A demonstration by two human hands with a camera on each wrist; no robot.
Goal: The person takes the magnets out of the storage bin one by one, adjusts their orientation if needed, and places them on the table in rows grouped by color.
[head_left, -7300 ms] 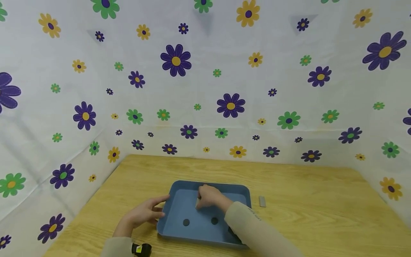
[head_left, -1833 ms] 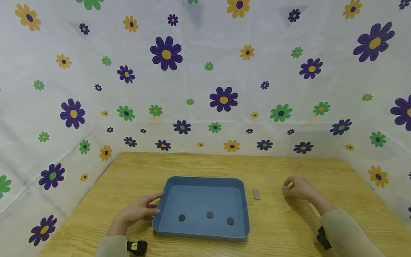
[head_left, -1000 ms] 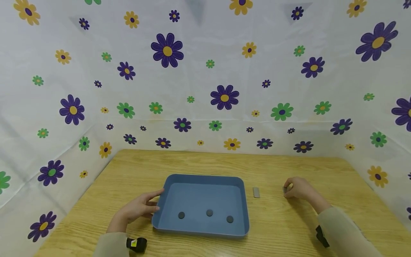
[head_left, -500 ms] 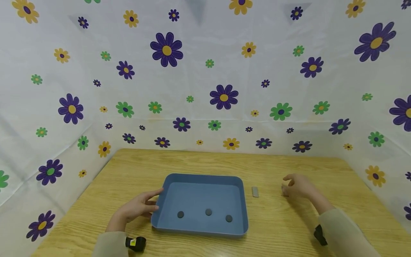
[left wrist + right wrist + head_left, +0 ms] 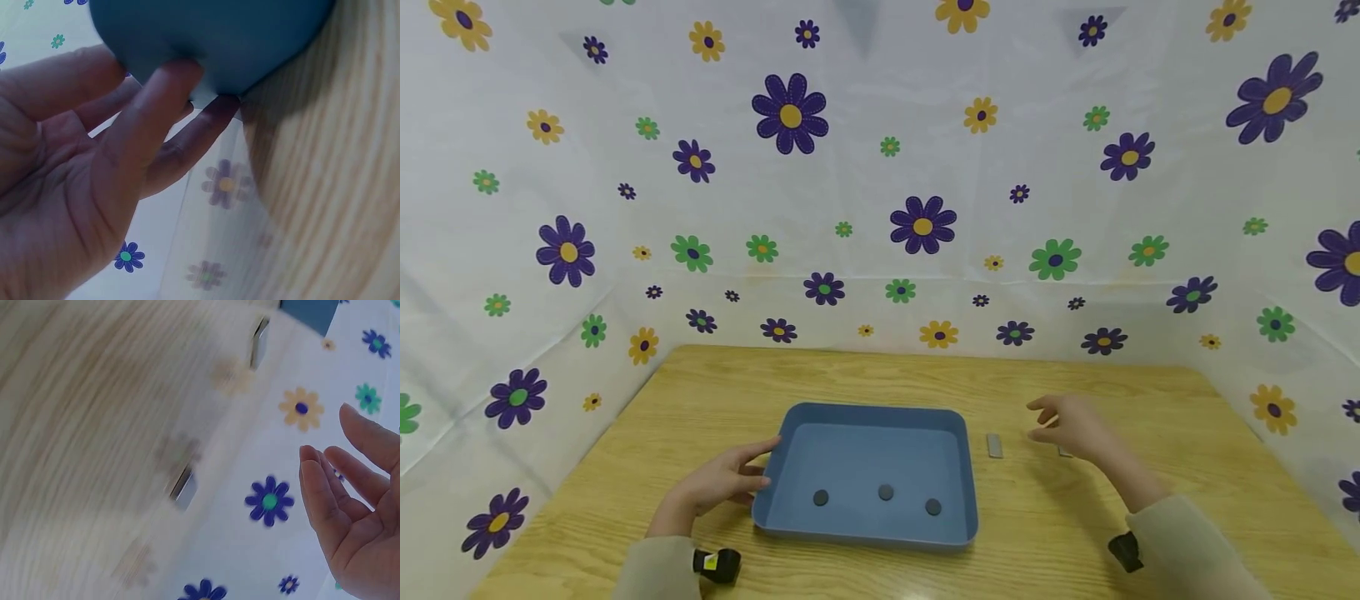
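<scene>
A shallow blue tray (image 5: 865,454) sits on the table with three dark grey discs (image 5: 886,492) inside, near its front side. My left hand (image 5: 715,487) touches the tray's left wall, its fingertips against the outside of it in the left wrist view. To the right of the tray lies a flat grey rectangular piece (image 5: 995,446). Partly hidden by my right hand (image 5: 1078,429), a second such grey piece (image 5: 1064,452) rests on the wood. That hand hovers above the table, fingers spread apart and holding nothing; both pieces (image 5: 183,489) show shiny edges in the right wrist view.
The wooden table (image 5: 850,379) reaches back to a white cloth (image 5: 865,192) printed with flowers, which also hangs along both sides. A black wrist device (image 5: 718,565) is on the left wrist, another (image 5: 1125,552) on the right.
Earlier the right hand was inside the tray, then at the right holding a grey piece. It has let go of that piece on the table and moved slightly left. The left hand stays at the tray.
</scene>
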